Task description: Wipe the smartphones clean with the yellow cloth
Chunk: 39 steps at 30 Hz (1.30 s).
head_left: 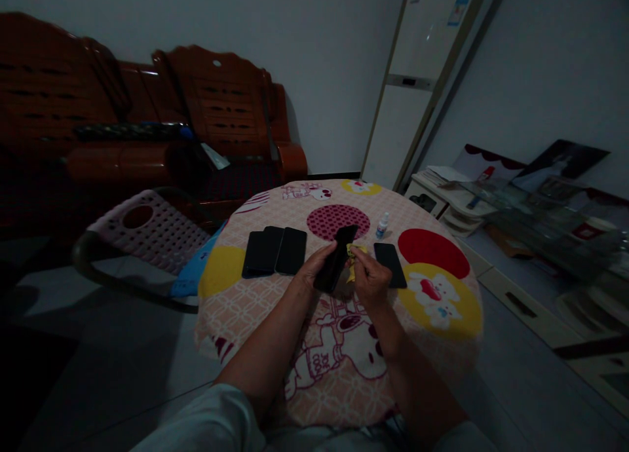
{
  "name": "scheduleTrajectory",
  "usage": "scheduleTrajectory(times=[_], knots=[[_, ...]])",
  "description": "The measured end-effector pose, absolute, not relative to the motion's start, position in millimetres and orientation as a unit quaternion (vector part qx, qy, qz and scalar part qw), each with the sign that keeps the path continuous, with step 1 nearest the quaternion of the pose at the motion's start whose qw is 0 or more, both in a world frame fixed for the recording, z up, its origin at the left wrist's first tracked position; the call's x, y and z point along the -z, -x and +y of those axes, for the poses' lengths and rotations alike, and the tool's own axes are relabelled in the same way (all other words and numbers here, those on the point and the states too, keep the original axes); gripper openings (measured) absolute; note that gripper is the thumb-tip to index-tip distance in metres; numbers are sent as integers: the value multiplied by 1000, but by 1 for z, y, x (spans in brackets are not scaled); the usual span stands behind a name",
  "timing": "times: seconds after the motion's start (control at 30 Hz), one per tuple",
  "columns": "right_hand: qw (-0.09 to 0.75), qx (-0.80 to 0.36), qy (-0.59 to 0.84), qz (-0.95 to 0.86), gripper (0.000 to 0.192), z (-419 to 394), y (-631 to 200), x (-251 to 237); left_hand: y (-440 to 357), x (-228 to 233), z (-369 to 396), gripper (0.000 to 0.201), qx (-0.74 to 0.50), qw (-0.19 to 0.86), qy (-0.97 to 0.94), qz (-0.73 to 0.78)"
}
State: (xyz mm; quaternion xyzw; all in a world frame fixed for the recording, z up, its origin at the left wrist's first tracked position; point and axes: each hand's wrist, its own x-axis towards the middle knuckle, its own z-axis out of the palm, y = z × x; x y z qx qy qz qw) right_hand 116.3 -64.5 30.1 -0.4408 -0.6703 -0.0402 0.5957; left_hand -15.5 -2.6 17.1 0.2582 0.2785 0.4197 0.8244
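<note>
My left hand [317, 263] is closed around a dark smartphone [335, 261], which it holds tilted above the round table. In my right hand [372, 276] a small yellow cloth [352, 275] is pinched, right beside the phone's right edge. Whether the cloth touches the phone I cannot tell. Another dark phone [390, 266] lies flat just right of my right hand. Several dark phones [291, 251] lie side by side and partly overlapping to the left of my left hand. Beyond my hands stands a small clear spray bottle [382, 225] with a white top.
A patterned cloth [324, 399] covers the round table. To the left is a woven chair [147, 232] with a blue item on its seat. Behind it stand wooden armchairs [221, 105]. A low cabinet [511, 288] with clutter on it runs along the right, near a tall white unit [407, 124].
</note>
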Motion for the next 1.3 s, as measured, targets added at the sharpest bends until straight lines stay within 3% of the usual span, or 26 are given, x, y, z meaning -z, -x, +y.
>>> scheduleTrajectory(times=[0.6,0.97,1.3], knots=[[602,-33,462,-650,33,-62,-119,-25,17,-10,3,31,-385,844,-247,280],[638,-85,516,-565,31,-55,-130,-22,11,-18,0,86,-430,880,-124,161],[627,-101,536,-556,33,-60,-127,-29,1,-17,-2,58,-385,882,-157,221]])
